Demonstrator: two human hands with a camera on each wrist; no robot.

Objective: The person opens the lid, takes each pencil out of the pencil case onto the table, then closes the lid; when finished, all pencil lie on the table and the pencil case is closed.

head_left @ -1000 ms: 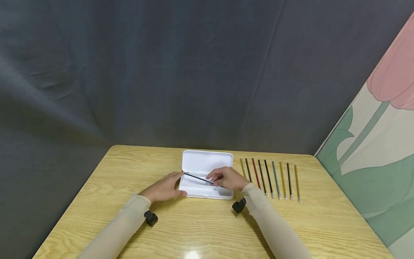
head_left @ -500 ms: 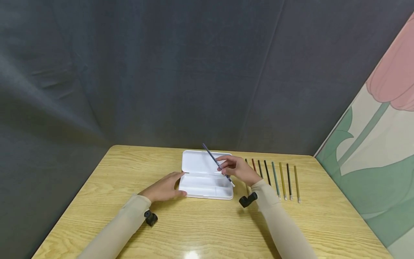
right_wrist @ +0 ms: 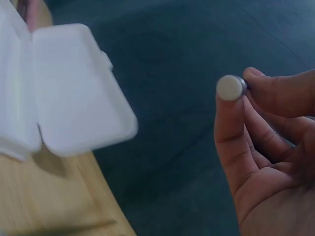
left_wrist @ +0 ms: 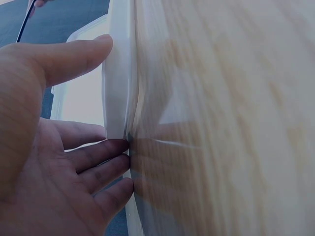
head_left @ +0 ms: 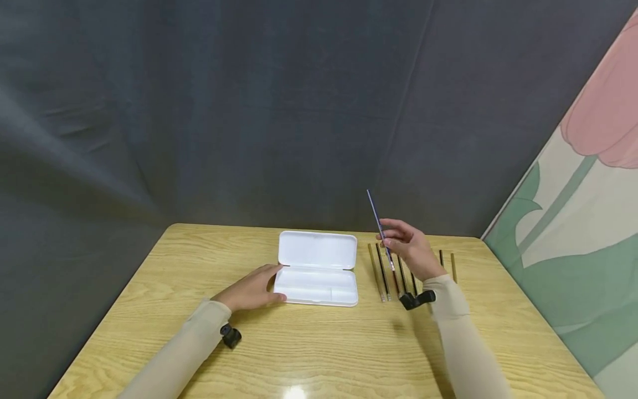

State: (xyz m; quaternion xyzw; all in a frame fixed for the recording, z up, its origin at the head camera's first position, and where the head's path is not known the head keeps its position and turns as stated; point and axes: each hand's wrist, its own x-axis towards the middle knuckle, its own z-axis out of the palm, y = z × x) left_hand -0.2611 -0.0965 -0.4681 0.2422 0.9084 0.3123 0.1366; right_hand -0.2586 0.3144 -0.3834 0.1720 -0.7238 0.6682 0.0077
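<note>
A white pencil case (head_left: 304, 284) lies unfolded on the table, its lid (head_left: 319, 250) tipped back; its compartments hold no pencils. At its left end my left hand (head_left: 251, 289) holds it, thumb at the front corner and index finger at the back one. In the left wrist view, the thumb (left_wrist: 81, 56) and fingers meet the case's white wall (left_wrist: 118, 73). My right hand (head_left: 413, 252) pinches a blue-purple pencil (head_left: 375, 210) between thumb and fingers, raised above the pencil row. This pencil points up and away; its eraser (right_wrist: 230, 88) faces the right wrist camera.
Right of the case, several pencils lie side by side on the table, among them a yellow one (head_left: 375, 271) and a black one (head_left: 382, 269); my right hand and forearm cover some. A dark curtain (head_left: 299, 122) hangs behind the table's back edge.
The right hand has carried the pencil up and right, out of the case to above the pencil row. The pencil has swung from nearly flat to steep. My left hand stays put.
</note>
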